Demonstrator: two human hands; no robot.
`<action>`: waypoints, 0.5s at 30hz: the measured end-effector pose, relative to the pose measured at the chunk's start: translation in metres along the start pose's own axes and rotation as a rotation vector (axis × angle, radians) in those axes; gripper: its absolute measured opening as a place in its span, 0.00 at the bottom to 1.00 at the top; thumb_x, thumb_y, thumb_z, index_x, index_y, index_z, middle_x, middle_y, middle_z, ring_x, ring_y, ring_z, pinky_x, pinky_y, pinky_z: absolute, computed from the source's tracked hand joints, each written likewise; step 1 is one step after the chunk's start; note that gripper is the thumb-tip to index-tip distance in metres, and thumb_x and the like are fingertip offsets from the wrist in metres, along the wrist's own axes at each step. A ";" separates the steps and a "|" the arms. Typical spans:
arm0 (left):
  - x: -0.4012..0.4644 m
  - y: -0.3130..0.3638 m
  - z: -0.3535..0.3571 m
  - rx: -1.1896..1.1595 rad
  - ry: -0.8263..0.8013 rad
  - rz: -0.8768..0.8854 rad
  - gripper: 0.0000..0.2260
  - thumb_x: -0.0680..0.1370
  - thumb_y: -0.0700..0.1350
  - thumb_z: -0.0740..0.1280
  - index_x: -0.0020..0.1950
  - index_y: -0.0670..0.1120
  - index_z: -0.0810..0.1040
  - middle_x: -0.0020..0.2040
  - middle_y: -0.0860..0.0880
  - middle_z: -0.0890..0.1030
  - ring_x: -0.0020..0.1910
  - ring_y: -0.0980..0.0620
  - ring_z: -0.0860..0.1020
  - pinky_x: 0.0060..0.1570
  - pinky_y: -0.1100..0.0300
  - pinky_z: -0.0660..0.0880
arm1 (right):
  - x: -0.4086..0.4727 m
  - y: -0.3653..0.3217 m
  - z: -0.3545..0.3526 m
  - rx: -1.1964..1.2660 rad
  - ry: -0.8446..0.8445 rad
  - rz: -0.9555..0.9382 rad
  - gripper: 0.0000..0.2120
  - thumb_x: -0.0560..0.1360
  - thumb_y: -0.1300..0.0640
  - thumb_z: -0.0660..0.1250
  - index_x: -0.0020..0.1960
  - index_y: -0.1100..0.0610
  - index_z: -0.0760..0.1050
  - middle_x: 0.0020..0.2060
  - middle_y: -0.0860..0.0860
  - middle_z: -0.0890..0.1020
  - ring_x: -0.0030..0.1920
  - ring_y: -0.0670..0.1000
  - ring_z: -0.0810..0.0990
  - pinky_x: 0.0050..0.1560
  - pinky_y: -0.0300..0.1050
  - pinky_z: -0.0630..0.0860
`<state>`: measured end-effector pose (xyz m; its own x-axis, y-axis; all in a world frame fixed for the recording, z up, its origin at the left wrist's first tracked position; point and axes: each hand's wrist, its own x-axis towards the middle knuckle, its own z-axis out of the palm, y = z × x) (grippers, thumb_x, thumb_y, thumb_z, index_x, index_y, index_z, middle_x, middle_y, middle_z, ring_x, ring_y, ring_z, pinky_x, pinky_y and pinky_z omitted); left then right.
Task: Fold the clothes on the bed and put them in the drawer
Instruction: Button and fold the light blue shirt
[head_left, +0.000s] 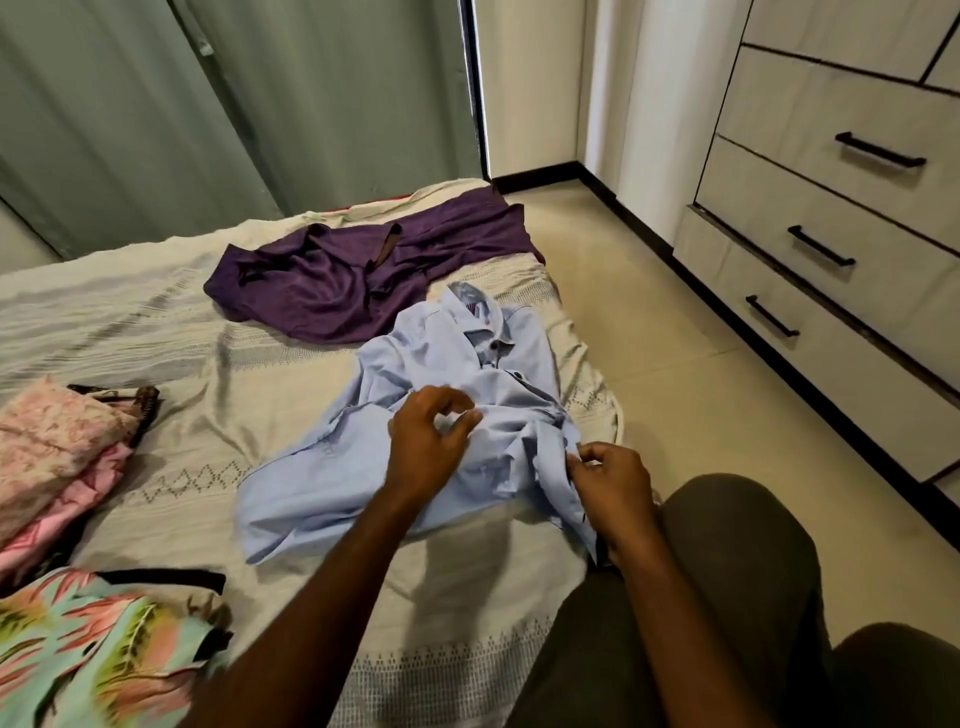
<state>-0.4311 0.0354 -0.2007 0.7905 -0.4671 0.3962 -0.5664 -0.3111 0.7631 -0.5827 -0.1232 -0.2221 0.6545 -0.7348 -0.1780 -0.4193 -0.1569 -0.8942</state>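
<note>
Two hands are working over a light blue button-up shirt (415, 415) spread out near the 3 o'clock edge of the bed (260, 374). It's crumpled, collar pointing toward 12 o'clock, a few dark buttons showing down the front. The left hand (426, 441) hovers over the middle of the shirt with fingers curled, thumb and forefinger close together at a bit of fabric, though I honestly can't tell if it's actually pinching it. The right hand (613, 483) sits at the shirt's 4 o'clock edge and pinches a fold of the cloth between thumb and fingertips.

Up at 12 o'clock from the shirt lies a purple garment (353, 280), unfolded and rumpled, just touching the collar area. Over at 9 o'clock on the bed there's a pink patterned pile (57, 457), and at 7 o'clock a bright tropical-print piece (98, 649) in teal, pink and yellow.

Across the tiled floor (649, 322), at 2 o'clock, stands a pale dresser (831, 218) with black bar handles; its lowest drawer (810, 353) looks pulled out a little. Green curtains (208, 104) hang behind the bed.
</note>
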 end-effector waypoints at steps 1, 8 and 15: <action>-0.008 -0.010 -0.004 0.046 -0.009 -0.003 0.07 0.72 0.54 0.72 0.45 0.53 0.81 0.44 0.55 0.82 0.46 0.52 0.80 0.50 0.48 0.76 | 0.000 0.000 0.001 -0.001 -0.012 -0.010 0.13 0.77 0.55 0.68 0.38 0.62 0.80 0.33 0.58 0.81 0.37 0.59 0.80 0.34 0.44 0.69; -0.004 -0.039 -0.012 0.319 -0.148 -0.016 0.20 0.75 0.67 0.63 0.63 0.61 0.78 0.59 0.55 0.79 0.61 0.49 0.75 0.59 0.42 0.72 | 0.004 0.003 0.001 0.077 0.006 -0.002 0.12 0.76 0.58 0.71 0.34 0.52 0.78 0.28 0.46 0.79 0.33 0.50 0.77 0.37 0.43 0.71; 0.062 -0.036 -0.024 0.478 -0.716 -0.002 0.15 0.70 0.53 0.79 0.52 0.48 0.85 0.43 0.48 0.83 0.41 0.50 0.79 0.46 0.54 0.77 | -0.004 0.000 -0.001 0.114 0.001 -0.028 0.13 0.76 0.58 0.70 0.33 0.55 0.78 0.25 0.48 0.78 0.29 0.47 0.74 0.34 0.42 0.69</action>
<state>-0.3558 0.0379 -0.1915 0.5450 -0.8259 -0.1447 -0.7298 -0.5522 0.4032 -0.5860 -0.1205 -0.2209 0.6644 -0.7317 -0.1523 -0.3271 -0.1014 -0.9395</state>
